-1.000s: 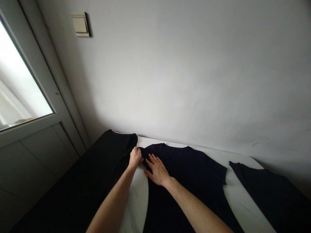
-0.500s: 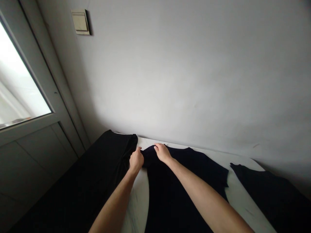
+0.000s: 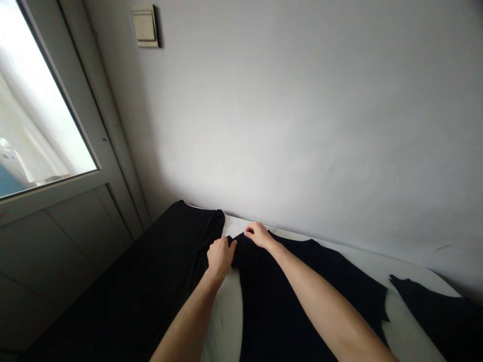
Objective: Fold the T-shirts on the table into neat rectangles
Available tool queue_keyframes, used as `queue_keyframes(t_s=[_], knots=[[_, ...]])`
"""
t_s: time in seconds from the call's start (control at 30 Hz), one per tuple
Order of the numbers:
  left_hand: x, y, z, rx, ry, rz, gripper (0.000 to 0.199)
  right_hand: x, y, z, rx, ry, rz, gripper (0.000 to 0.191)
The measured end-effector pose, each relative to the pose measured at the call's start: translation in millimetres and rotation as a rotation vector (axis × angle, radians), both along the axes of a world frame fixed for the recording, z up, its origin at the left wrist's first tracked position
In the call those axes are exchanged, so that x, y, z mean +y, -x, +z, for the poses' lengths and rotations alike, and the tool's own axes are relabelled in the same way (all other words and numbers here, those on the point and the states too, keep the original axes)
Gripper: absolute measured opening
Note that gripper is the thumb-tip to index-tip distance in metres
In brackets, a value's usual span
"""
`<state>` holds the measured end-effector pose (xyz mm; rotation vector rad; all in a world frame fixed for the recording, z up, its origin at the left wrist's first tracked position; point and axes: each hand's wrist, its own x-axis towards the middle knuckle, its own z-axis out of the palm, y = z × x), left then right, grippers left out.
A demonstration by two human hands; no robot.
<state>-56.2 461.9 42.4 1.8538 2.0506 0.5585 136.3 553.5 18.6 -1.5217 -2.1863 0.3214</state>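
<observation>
The dark T-shirt (image 3: 279, 301) lay flat on a white tabletop (image 3: 224, 317), its top edge bunched up toward the wall. The left hand (image 3: 221, 259) was clenched, fingers curled into the fabric at the shirt's upper corner. The right hand (image 3: 258, 235), just beside it, gripped the cloth at the top edge, fingers bent over. A black garment (image 3: 132, 286) lay along the left, its end next to the left hand. A second dark cloth (image 3: 433, 322) lay at the right, well apart from the shirt. Behind rose a pale grey wall (image 3: 302, 110), a cream switch plate (image 3: 145, 25) high on it. At left stood a door (image 3: 64, 261) with a bright glass pane (image 3: 45, 100).
</observation>
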Motion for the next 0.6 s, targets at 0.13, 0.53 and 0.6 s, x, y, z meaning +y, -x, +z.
queue_keyframes(t_s=[0.13,0.53,0.6], knots=[[-1.9,-3.8,-5.3,0.018,-0.018,-0.027,0.013,-2.2,-4.2,-9.4,0.090,-0.032,-0.038,0.010],[19.9,-6.4,-23.8,-0.607,-0.115,0.010,0.031,3.9,-3.5,-11.8,0.193,0.050,-0.163,0.007],[21.2,-7.6,-27.5,-0.759,-0.147,-0.019,0.045,3.3,-3.6,-11.4,0.193,0.057,-0.161,0.007]])
